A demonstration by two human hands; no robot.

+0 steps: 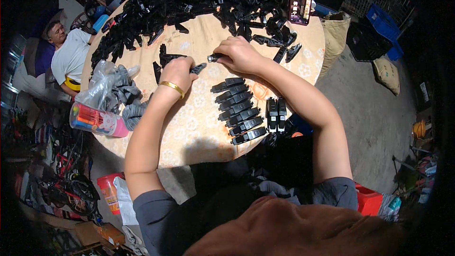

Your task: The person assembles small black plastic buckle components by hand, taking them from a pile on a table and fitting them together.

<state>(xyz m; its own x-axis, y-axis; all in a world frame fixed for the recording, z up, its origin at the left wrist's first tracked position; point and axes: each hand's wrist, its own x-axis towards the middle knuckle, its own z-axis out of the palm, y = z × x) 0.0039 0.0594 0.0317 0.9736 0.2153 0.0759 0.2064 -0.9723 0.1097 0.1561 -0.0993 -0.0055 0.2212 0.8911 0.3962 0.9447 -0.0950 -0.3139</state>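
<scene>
My left hand (177, 73), with a gold bracelet at its wrist, is closed on a black plastic part (198, 68) whose narrow end sticks out past the fingertips. Just to the right and slightly farther off, my right hand (242, 54) pinches a small black piece with a pale end (212, 58). The two pieces are apart. Loose black parts (169, 57) lie beyond my left hand. Nearer to me, several black clip-like parts (237, 106) are lined up in a slanting column, and more dark parts (276, 114) stand side by side to their right.
A large heap of black parts (189, 0) covers the far side of the round, patterned table (199, 128). A phone (300, 2) stands at the far right. Grey gloves (134, 111), a clear plastic bag (97, 87) and a pink-based bottle (97, 120) sit left. Another person (71, 57) is at the left.
</scene>
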